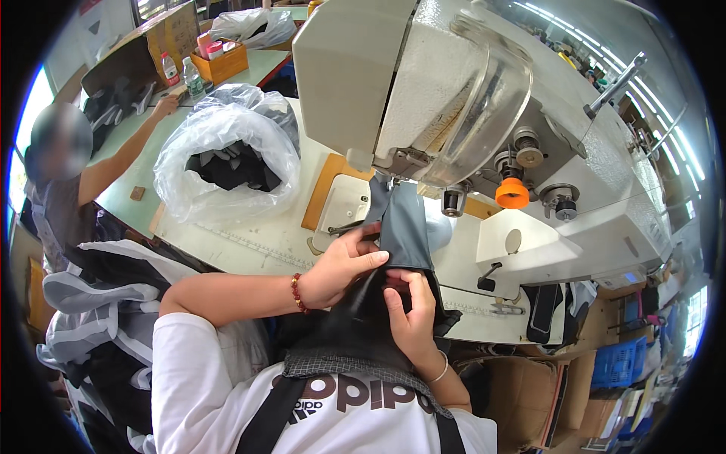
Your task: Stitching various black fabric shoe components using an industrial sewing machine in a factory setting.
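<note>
Counted at the bench: one sewing machine [484, 113] above the hands; one dark fabric piece [404, 227] under two hands, left hand [344, 265] and right hand [412, 318]; one clear plastic bag [227, 151] of dark pieces beyond the left hand; two bottles [181, 73] farther off; one orange box [223, 64]; one co-worker's arm [125, 155].

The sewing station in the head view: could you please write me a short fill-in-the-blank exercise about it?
1. Both hands, the left hand and the right hand, hold a dark grey piece of ____ under the sewing machine.
2. The knob on the machine's front is ____ in colour.
3. The clear plastic bag on the table holds ____ pieces.
4. The left wrist wears a ____ bead bracelet.

Missing words: fabric; orange; black; red
</note>
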The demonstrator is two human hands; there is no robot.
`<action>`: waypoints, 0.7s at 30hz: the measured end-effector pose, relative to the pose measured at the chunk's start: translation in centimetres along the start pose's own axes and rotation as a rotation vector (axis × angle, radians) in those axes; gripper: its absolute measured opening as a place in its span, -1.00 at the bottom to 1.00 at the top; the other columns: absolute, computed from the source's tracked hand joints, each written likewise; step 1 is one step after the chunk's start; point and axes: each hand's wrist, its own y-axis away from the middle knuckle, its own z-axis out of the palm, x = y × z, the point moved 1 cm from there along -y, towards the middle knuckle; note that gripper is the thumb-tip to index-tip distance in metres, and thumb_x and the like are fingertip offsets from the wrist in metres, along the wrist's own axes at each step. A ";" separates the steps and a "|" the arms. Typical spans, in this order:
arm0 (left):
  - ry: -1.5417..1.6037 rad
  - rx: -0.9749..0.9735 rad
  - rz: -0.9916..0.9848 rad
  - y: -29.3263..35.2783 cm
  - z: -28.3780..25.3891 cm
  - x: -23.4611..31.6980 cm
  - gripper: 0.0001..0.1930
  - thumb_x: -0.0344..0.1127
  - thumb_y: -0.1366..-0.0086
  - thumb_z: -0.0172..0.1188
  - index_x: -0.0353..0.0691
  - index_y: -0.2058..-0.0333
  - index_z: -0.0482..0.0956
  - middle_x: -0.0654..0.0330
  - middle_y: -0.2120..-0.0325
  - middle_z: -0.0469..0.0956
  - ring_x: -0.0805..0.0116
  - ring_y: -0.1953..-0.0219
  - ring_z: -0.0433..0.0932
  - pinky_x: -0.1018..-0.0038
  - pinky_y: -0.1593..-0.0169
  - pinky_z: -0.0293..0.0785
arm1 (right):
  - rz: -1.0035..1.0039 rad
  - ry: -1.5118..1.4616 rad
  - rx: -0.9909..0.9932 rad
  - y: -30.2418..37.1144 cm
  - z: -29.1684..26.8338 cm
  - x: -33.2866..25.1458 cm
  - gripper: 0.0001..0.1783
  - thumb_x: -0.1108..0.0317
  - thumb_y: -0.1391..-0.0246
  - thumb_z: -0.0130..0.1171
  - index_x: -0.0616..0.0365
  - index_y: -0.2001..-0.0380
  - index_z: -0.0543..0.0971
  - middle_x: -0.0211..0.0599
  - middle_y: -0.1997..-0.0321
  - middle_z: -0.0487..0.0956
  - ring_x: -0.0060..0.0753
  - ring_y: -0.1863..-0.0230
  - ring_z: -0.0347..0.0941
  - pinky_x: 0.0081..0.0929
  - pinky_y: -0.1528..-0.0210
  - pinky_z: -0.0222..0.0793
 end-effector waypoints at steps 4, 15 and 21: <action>0.131 -0.072 -0.032 -0.2 -1.5 -1.1 -0.50 0.00 -0.45 0.08 -0.14 -0.22 0.35 0.27 0.10 0.57 0.44 0.01 0.47 0.43 -0.08 0.36 | -0.049 0.069 0.020 0.0 0.0 0.5 -0.71 0.34 -0.24 0.20 0.32 0.07 0.50 -0.08 0.16 0.55 -0.24 0.21 0.53 -0.36 0.09 0.44; 0.175 0.241 0.042 1.1 -1.0 -0.2 -0.45 0.13 -0.55 -0.23 -0.11 -0.28 0.31 0.16 0.08 0.57 0.32 0.09 0.57 0.28 -0.04 0.48 | 0.259 -0.691 0.035 -0.3 1.3 2.9 -0.58 0.29 -0.33 0.14 0.33 -0.12 0.39 -0.31 0.10 0.54 -0.57 0.17 0.42 -0.54 0.09 0.38; -0.781 -0.186 0.861 1.8 -3.1 0.6 -0.71 -0.37 -0.33 0.17 -0.24 -0.01 0.63 0.14 0.35 0.46 0.39 0.37 0.41 0.49 0.21 0.35 | 0.234 -0.707 0.146 -0.4 1.2 3.2 -0.58 0.26 -0.32 0.17 0.32 -0.09 0.42 -0.34 0.15 0.54 -0.67 0.25 0.39 -0.68 0.21 0.32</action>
